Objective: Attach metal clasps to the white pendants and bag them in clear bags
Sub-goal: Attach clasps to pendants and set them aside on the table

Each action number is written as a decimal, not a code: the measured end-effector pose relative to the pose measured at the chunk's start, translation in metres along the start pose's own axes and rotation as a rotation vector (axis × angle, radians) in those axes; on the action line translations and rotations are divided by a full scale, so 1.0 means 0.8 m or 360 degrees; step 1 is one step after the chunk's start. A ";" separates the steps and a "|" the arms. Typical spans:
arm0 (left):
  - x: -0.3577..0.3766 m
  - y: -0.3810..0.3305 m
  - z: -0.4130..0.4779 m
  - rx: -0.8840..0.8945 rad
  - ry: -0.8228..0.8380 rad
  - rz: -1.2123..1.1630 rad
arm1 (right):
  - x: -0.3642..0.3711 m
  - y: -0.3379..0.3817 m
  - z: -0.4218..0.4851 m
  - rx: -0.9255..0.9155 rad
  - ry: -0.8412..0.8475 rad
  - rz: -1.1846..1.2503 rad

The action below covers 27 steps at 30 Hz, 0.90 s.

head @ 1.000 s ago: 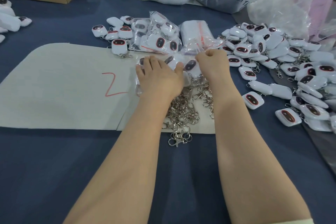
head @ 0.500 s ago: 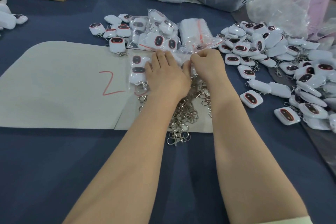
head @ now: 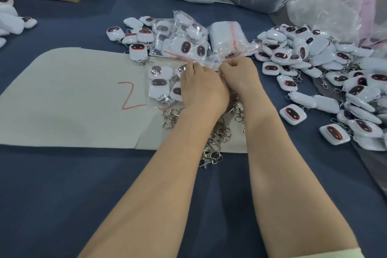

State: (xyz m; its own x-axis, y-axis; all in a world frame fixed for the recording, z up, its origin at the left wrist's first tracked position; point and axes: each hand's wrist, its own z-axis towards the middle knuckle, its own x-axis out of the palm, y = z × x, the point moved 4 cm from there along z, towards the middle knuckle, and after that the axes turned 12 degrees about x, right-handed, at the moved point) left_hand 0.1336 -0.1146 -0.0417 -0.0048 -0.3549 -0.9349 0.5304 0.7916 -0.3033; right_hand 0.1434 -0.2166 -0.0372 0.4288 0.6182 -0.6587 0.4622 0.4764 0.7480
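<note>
Desk: blue cloth is spread over the desk [head: 62,195], and a beige mat [head: 73,111] marked with a red 2 is laid on it.
Task's thing: a clear bag [head: 165,95] holding several white pendants [head: 159,82] lies on the right part of the mat, just beyond the heap of metal clasps [head: 215,138] and partly under the left wrist.
Left grip [head: 204,90]: clenched, its fingers curled down onto the bag's top edge.
Right grip [head: 238,75]: clenched beside the left, almost touching it, with the same edge pinched.
Step in hand: the closing of the bag's mouth, as judged from both pinches on it.
Done well: the strip is best pressed from one end to the other, with the pendants and their clasps kept below it so that nothing is caught in the seal. The film should be kept flat and trapped air let out first.
Risk: a fold in the film may leave a gap.
Change: a second ago the left grip was spread flat over the bag. Now it is drawn right and curled at the mouth, and the pendants at the bag's left are uncovered.
</note>
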 end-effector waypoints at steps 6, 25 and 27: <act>0.001 0.010 0.000 -0.0113 0.0091 -0.0004 | 0.000 0.001 -0.003 -0.0012 0.0002 -0.0004; 0.004 -0.024 -0.008 0.0275 -0.0024 -0.0151 | -0.006 -0.007 0.006 0.0075 0.0081 0.0190; 0.008 -0.025 -0.009 0.0269 0.0017 -0.0139 | -0.005 -0.006 0.007 0.0117 0.0076 0.0206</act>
State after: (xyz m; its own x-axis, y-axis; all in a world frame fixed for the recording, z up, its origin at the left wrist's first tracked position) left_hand 0.1166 -0.1292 -0.0431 -0.0655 -0.4127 -0.9085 0.6625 0.6629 -0.3489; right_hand 0.1437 -0.2248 -0.0386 0.4517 0.7013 -0.5514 0.4619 0.3449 0.8171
